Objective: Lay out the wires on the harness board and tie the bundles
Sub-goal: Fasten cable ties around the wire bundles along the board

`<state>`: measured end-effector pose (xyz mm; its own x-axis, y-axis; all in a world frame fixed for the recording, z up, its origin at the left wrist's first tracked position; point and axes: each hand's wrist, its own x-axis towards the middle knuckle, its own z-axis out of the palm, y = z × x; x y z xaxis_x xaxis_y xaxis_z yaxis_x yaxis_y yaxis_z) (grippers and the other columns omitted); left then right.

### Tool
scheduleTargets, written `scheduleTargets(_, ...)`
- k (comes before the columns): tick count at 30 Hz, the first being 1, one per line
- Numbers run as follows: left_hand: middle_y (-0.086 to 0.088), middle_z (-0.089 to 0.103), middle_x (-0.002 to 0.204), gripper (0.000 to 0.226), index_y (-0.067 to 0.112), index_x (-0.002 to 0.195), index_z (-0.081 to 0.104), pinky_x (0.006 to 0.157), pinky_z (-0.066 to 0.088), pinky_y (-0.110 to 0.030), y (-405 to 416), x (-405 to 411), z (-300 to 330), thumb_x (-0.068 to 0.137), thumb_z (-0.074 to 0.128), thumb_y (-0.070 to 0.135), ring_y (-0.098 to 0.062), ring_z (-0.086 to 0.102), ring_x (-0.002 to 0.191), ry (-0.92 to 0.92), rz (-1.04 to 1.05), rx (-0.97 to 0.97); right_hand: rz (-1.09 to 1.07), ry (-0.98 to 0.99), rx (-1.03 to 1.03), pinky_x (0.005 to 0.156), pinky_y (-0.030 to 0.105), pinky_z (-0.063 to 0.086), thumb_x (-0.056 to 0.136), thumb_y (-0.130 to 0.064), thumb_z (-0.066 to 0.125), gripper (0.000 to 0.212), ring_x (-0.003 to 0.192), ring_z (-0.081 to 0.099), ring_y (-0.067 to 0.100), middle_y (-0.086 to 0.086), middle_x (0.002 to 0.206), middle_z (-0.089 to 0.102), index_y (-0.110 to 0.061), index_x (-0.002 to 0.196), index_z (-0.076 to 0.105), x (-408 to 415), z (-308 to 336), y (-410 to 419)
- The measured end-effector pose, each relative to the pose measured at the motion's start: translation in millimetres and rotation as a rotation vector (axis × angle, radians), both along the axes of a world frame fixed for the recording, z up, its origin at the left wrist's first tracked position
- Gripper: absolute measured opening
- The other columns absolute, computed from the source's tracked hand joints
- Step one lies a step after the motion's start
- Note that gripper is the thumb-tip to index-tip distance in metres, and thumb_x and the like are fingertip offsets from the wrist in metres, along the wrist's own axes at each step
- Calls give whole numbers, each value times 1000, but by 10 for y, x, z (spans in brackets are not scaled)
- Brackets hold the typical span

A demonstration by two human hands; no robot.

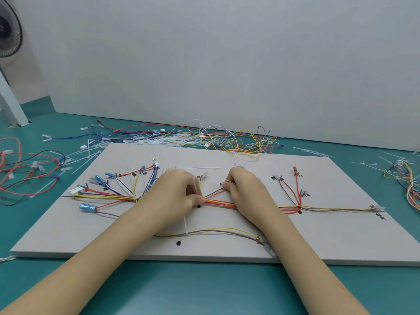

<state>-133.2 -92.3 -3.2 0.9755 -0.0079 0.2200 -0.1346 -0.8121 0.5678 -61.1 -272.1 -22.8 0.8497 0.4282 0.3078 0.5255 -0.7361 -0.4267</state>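
— Head view first: what are we seeing at the far left?

— We are seeing loose red and black wires [27, 176] lying on the teal table [204, 289], beside the white harness board [329, 235]. On the board's left, blue-capped terminals [87, 206] are fanning out into the main wire bundle [218, 203].

— And our left hand [175, 192]?

— We are curling its fingers and pinching a white cable tie [197, 187] right at the bundle, with the tie's tail trailing down toward us across the board.

— Our right hand [245, 189]?

— It is resting on the bundle with its fingers curled; we are seeing a thin white strand at the fingertips, but we cannot tell whether it is gripping it.

— Further right?

— The bundle is running on to the board's right edge, and 1 more tangle of wires [406, 178] is lying on the table beyond.
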Motion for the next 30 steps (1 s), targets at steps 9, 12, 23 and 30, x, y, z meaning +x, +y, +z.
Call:
scheduleTargets(9, 18, 66, 60, 14, 21, 63, 73, 59, 46, -18, 41, -13, -27, 75, 81, 17, -3, 62, 62, -24, -20, -71, 12, 20, 7, 79, 43, 45, 96, -23, 53, 19, 88, 54, 30, 7, 92, 58, -11, 82, 50, -25, 20, -2)
scheduleTargets(12, 18, 66, 60, 18, 23, 60, 72, 57, 47, -18, 84, -37, -27, 74, 81, 16, -3, 62, 61, -17, -14, -69, 20, 23, 15, 80, 44, 45, 97, -22, 53, 18, 88, 54, 31, 8, 93, 58, -10, 83, 49, -72, 18, 39)
scheduleTargets(23, 12, 68, 58, 16, 21, 61, 73, 56, 43, -13, 128, -62, 24, 74, 82, 17, -2, 60, 61, 29, 9, -59, 44, 11, 19, 79, 43, 45, 96, -21, 54, 17, 89, 54, 31, 7, 94, 59, -14, 81, 47, -81, 15, 111)
scheduleTargets(30, 7, 70, 63, 17, 20, 61, 72, 71, 54, -34, 128, 16, 60, 74, 82, 18, -11, 65, 67, 58, 31, -43, 35, 21, 71, 77, 41, 45, 94, -22, 57, 17, 84, 54, 25, 2, 86, 58, -14, 79, 51, 38, -39, 132)
